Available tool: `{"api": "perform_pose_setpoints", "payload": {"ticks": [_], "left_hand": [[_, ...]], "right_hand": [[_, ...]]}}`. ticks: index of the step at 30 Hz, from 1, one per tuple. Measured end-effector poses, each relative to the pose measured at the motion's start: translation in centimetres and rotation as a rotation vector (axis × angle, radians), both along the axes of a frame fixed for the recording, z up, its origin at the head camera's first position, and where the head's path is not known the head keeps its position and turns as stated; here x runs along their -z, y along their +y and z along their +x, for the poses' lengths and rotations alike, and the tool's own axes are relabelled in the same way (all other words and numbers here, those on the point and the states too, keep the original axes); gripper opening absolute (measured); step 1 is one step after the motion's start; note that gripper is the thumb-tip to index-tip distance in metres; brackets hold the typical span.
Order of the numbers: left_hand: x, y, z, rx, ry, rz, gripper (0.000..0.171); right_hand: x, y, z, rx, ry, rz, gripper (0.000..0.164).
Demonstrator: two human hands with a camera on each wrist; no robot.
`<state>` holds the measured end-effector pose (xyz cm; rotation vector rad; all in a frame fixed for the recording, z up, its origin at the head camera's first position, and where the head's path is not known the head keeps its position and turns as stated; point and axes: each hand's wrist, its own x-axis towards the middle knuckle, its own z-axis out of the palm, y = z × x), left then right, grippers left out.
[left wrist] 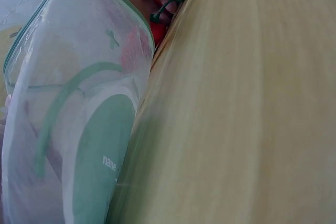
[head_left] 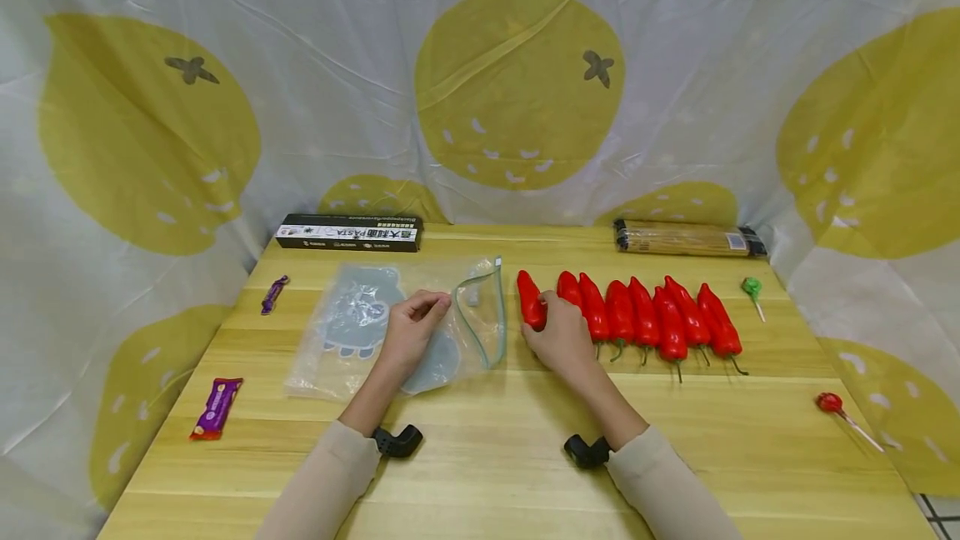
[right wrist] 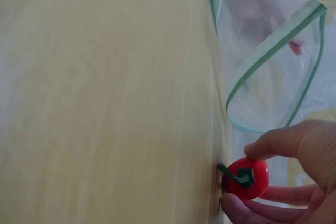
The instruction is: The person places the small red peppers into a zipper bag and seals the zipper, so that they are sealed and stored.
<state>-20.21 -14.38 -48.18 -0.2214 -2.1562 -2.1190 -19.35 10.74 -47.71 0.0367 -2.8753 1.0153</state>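
A clear zip bag with a green-rimmed mouth and a pale blue-grey animal print lies on the wooden table. Its mouth gapes toward the right. My left hand pinches the upper side of the bag near that mouth, lifting it. Just right of the mouth, my right hand grips a red pepper between thumb and fingers. In the right wrist view that pepper shows its green stem, close to the tabletop. Several more red peppers lie in a row to the right of my right hand.
A black pasta box and a pack of thin sticks lie along the back edge. Purple-wrapped sweets, one small and one larger, are on the left. A green lollipop and a red lollipop lie on the right.
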Motion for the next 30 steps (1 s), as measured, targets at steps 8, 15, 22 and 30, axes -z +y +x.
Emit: {"api": "perform_pose_setpoints", "payload": {"ticks": [8,15,22,30], "left_hand": [[1.7,-0.1,-0.8,-0.006,-0.005,0.005,0.025],[-0.6,0.2,0.1,0.065,-0.026,-0.068,0.021],[-1.5,1.0,0.6,0.070,-0.016,-0.096,0.016],[0.3,1.4,0.3,0.009,0.060,-0.266,0.016]], "right_hand": [[-0.4,0.8,0.5,0.006,0.106,-0.148,0.031],[-1.8,3.3,1.2,0.027,0.180,-0.308,0.028],[-1.9,3.4,1.4,-0.075,-0.002,-0.452,0.030],[-0.2,0.3,0.0,-0.121,-0.120,-0.515,0.033]]}}
